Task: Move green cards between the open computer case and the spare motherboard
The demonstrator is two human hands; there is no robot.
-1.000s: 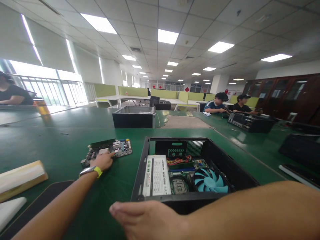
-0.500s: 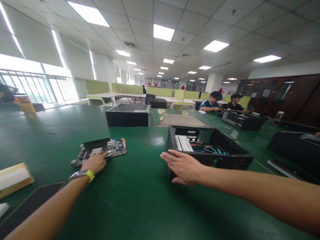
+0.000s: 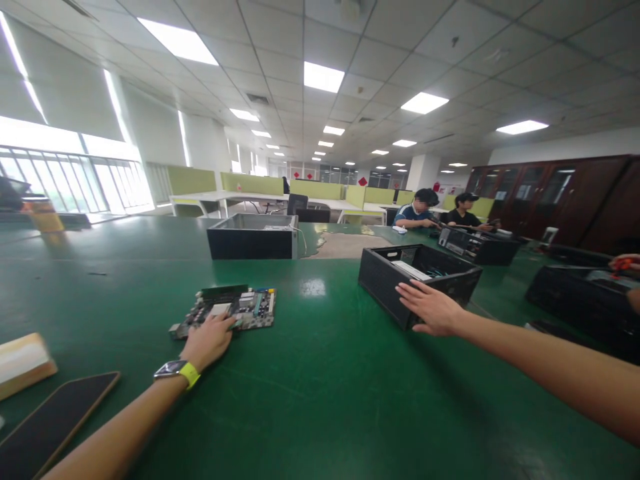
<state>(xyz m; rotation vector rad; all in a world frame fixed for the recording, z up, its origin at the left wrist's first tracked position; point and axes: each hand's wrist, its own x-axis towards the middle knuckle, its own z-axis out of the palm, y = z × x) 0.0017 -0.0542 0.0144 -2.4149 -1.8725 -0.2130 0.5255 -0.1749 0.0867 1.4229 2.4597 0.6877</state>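
On the green table lies a motherboard (image 3: 260,309) with a dark raised part along its far side. My left hand (image 3: 207,340) is on its near edge, fingers over the board; the fingertips are partly lost against the components. To the right, an open black computer case (image 3: 383,283) lies on the table, turned at an angle, with a pale box-like part and some cables inside. My right hand (image 3: 433,308) presses flat against the case's near corner, fingers stretched out and not wrapped round it.
Another open case (image 3: 253,245) stands further back. At the near left are a dark flat pad (image 3: 63,417) and a pale block (image 3: 25,363). Two people sit at the far right behind a case (image 3: 480,247). Another person's hand (image 3: 625,263) shows at the right edge.
The black case has slid right and away and turned, with my right hand against it. The motherboard has moved right together with my left hand.
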